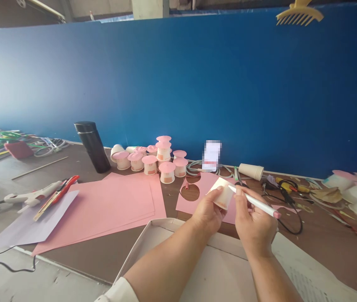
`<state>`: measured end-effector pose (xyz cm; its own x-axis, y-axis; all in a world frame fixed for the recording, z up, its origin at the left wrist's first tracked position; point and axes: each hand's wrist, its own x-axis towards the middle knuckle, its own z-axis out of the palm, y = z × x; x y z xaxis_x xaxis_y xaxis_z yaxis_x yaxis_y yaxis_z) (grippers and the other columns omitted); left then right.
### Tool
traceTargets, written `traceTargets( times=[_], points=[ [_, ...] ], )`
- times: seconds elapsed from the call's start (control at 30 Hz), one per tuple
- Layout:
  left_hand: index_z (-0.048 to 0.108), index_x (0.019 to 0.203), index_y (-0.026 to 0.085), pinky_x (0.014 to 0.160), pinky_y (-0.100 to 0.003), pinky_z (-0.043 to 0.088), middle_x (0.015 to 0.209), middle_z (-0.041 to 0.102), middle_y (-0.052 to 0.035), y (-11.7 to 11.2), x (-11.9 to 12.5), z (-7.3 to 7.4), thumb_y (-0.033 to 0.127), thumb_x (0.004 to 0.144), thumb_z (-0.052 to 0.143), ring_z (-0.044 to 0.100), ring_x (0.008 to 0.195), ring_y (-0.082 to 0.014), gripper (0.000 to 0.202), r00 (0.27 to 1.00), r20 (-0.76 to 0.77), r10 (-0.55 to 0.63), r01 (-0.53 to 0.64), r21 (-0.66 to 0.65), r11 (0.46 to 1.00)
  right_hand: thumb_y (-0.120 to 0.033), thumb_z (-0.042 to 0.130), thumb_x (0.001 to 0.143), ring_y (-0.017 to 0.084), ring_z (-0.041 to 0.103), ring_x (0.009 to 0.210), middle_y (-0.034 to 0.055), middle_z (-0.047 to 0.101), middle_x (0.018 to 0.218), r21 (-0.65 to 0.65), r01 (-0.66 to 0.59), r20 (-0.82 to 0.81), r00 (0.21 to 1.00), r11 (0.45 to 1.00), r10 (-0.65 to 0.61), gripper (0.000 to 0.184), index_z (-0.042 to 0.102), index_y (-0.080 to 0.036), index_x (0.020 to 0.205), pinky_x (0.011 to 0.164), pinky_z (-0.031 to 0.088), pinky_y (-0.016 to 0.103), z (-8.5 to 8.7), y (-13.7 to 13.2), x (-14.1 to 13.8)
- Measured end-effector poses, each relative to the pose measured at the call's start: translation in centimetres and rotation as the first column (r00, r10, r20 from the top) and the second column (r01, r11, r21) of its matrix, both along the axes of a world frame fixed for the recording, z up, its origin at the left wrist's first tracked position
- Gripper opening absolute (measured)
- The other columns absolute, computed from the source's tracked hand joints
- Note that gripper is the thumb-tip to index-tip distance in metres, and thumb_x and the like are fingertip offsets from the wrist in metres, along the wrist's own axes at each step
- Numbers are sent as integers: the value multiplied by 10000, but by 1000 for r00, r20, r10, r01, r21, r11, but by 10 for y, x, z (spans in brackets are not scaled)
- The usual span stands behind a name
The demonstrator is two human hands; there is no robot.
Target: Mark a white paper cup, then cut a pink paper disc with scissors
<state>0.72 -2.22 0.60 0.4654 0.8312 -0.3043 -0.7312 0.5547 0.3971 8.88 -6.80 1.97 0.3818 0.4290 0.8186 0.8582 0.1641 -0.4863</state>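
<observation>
Left grip [208, 212] closed around a small paper cup [223, 195] tipped sideways; my right grip [254, 222] pinches a white pen [255, 203], its tip touching the cup's rim.

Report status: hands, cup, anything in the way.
Left hand grips paper cup, tipped sideways above the table. Right hand holds pen, tip at the cup. Nothing between them; cut pink sheet lies underneath.
</observation>
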Motion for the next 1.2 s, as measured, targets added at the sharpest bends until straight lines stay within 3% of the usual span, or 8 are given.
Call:
traceTargets(
  times=[1.2],
  points=[
    [672,944,159,648,-204,445,973,693,-44,4,-3,1,249,662,772,619,823,-126,312,999,31,-15,17,-74,997,-381,538,890,218,686,760,105,739,862,-18,-2,-68,998,1000,1,300,718,-141,897,709,514,307,-3,0,2]
  ],
)
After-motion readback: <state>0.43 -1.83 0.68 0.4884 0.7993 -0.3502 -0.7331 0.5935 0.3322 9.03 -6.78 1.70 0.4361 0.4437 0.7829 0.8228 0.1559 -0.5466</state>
